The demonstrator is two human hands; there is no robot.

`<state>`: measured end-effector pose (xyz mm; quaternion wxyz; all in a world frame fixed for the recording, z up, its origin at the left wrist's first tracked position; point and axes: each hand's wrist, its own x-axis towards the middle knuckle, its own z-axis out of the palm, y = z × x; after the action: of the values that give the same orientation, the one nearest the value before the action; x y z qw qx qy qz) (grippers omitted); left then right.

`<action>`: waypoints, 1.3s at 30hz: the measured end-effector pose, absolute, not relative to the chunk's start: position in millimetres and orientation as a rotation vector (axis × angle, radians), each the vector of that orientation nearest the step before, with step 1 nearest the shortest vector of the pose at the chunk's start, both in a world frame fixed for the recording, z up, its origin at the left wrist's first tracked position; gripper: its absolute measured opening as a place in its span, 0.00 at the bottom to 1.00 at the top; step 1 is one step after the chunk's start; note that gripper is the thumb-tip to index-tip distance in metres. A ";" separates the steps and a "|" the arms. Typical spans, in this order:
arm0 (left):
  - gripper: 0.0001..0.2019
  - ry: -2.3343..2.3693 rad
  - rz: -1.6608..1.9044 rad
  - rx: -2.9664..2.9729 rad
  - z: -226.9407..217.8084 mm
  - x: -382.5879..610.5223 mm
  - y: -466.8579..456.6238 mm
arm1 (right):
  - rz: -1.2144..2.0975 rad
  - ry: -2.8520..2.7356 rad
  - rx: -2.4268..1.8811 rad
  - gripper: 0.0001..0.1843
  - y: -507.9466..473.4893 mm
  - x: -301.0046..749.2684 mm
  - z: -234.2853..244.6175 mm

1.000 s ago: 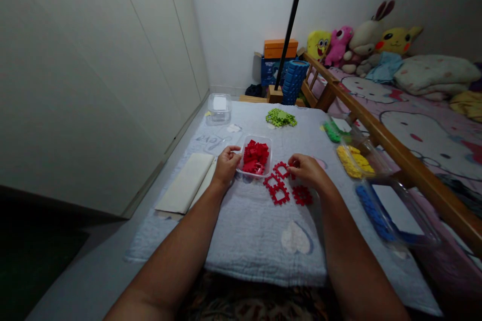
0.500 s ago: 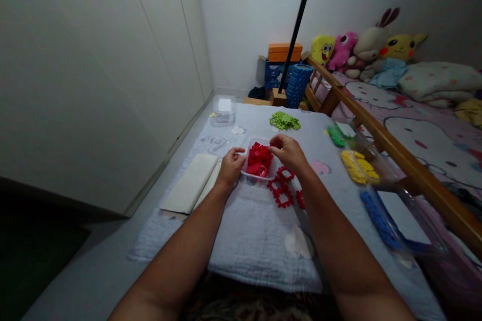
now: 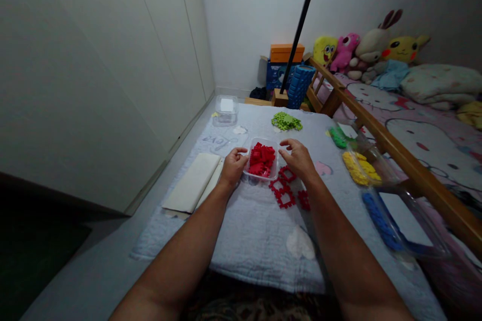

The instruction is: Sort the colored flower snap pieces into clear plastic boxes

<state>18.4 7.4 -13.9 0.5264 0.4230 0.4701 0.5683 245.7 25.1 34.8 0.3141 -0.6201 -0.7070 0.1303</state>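
Observation:
A clear plastic container (image 3: 259, 140) heaped with red interlocking pieces (image 3: 262, 158) stands on a pale blue quilted mat (image 3: 256, 230). My left hand (image 3: 232, 166) grips the container's left wall, thumb on the rim. My right hand (image 3: 299, 159) rests beside its right rim, holding nothing, with its fingers loosely apart. Just below the right hand a few red square frame pieces (image 3: 283, 190) lie loose on the mat.
A pile of light green pieces (image 3: 286, 121) and a small clear box (image 3: 226, 109) lie farther back. To the right are tubs of green (image 3: 337, 137), yellow (image 3: 359, 168) and blue pieces (image 3: 380, 220), along a wooden bed rail (image 3: 399, 153). At the left lies a folded white sheet (image 3: 194, 181).
My right hand left the loose red frames, passed over the container, and now sits at its right rim. The left hand stayed on the container's left side.

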 end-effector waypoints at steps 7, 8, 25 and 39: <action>0.18 1.154 1.345 1.039 -13.9 17.3 7.3 | 0.426 -2.121 -1.979 0.07 -8.2 281.5 21.9; 0.18 1.157 1.347 1.043 -14.7 17.1 7.5 | 0.436 -2.147 -2.024 0.09 -11.0 282.0 19.6; 0.18 1.150 1.352 1.034 -16.0 17.8 7.3 | 0.371 -2.202 -2.086 0.19 -23.3 272.5 10.2; 0.19 1.140 1.346 1.039 -15.0 17.6 7.2 | 0.266 -2.167 -1.463 0.22 -23.3 243.7 39.8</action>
<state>17.6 7.2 -15.0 0.5204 0.4334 0.4754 0.5615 243.7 -23.3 39.8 0.2539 -0.5383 -0.7976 0.0979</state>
